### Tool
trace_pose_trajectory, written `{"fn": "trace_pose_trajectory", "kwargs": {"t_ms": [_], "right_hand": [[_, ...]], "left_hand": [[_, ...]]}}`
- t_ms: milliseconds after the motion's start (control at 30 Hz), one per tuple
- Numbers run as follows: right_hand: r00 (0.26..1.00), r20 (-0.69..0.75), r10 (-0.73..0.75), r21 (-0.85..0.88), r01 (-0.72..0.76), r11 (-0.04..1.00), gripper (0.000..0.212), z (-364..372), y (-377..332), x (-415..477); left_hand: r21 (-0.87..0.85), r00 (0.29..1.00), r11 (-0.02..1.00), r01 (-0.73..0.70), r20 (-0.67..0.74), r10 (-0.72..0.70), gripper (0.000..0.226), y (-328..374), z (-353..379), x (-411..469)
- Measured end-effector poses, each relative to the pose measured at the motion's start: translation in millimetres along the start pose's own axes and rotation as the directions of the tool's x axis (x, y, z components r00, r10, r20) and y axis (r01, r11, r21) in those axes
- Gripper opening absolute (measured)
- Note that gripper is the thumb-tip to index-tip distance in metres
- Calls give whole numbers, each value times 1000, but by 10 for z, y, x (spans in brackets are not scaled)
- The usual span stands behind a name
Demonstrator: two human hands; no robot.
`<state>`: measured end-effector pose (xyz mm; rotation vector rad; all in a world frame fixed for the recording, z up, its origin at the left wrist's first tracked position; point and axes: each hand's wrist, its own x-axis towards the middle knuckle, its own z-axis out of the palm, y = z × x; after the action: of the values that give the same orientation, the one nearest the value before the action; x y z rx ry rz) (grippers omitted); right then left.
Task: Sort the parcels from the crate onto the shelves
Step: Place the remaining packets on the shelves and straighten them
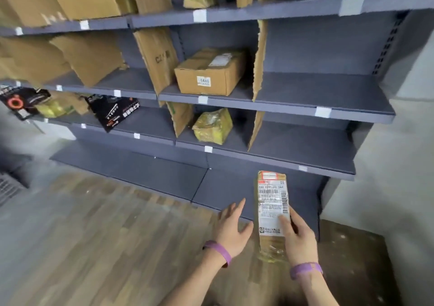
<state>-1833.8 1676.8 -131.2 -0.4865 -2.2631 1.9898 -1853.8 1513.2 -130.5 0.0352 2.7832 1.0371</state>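
A long narrow cardboard parcel [272, 208] with a white shipping label, wrapped in clear tape, is held upright in front of the grey shelving unit [305, 110]. My right hand [297, 237] grips its lower half, thumb across the label. Just left of the parcel, my left hand [231, 227] hovers with fingers spread and holds nothing. Both wrists wear purple bands. The crate is not in view.
The shelves carry a brown box [209, 73] in the middle bay, a yellow-taped parcel [212, 127] below it, black packets [112, 114] at the left and cardboard dividers [259, 59]. The right-hand bays [324, 89] are bare. Wooden floor [94, 235] lies below.
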Motion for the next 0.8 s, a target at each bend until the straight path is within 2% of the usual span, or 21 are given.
{"fn": "trace_pose_trajectory", "kwargs": {"t_ms": [300, 600, 800], "right_hand": [[984, 180, 5, -47, 4, 999, 28, 1442, -333, 42], [988, 150, -25, -4, 25, 1000, 26, 3173, -620, -85], [976, 214, -35, -28, 42, 999, 27, 3985, -778, -98]], "left_hand": [[-124, 974, 982, 142, -159, -161, 64, -1097, -950, -10], [-198, 959, 968, 154, -206, -195, 64, -2265, -2085, 259], [-163, 943, 966, 200, -235, -234, 62, -2783, -2562, 214]]}}
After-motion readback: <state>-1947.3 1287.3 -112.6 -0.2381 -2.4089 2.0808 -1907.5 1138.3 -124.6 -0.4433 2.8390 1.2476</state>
